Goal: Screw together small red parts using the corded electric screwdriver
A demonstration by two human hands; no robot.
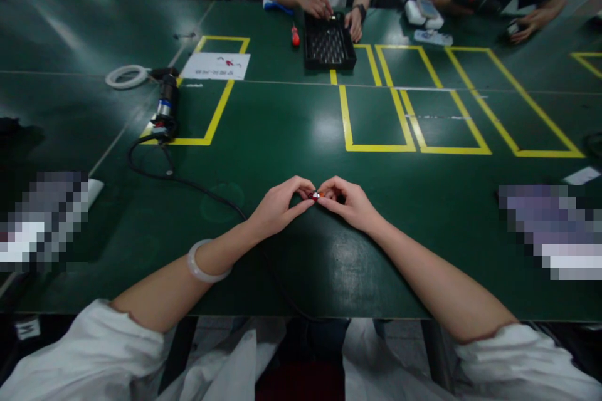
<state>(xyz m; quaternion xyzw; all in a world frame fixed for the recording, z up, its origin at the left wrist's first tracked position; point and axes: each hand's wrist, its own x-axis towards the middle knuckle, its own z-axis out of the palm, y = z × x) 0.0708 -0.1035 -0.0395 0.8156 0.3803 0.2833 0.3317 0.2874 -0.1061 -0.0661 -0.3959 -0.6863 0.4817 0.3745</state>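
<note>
The left hand (282,205) and right hand (356,203) meet over the green desk (282,138), each grip pinched on a small part (316,196) between the fingertips, too small to make out. From there, a corded tool (164,100) lies at ten o'clock, a white sheet (211,67) at eleven, a black tray (329,64) at twelve.

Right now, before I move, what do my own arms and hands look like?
Your left sleeve and right sleeve are white, loose and creased, gathered near the elbows, leaving both forearms uncovered. A pale, smooth, round bangle circles the left forearm near the wrist. Your left hand and right hand are ungloved.
</note>
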